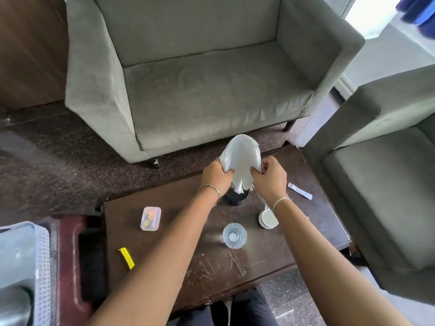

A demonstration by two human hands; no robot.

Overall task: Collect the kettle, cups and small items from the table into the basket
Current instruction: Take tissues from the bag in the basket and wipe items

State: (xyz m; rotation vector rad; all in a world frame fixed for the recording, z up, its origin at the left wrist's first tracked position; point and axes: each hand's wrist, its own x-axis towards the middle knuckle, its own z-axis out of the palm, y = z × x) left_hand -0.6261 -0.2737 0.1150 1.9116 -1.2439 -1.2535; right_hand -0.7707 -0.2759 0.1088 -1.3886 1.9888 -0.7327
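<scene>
Both my hands grip a crumpled white plastic bag [241,158] above the far middle of the dark wooden table [188,267]. My left hand [215,176] pinches its left side and my right hand [269,178] its right side. The bag's lower end hangs into a small black cup [236,200] standing on the table. Nearer me stand a clear glass [234,235] and a white cup [267,219]. A clear small box with orange contents [151,218] lies at left, a yellow sachet [126,258] near the table's left front, and a white sachet [299,190] at right.
A grey sofa [200,90] stands beyond the table and a second grey seat [386,196] to its right. At far left a translucent basket [23,267] holds a metallic object, beside a dark red stool [70,267]. Speckled dark floor surrounds the table.
</scene>
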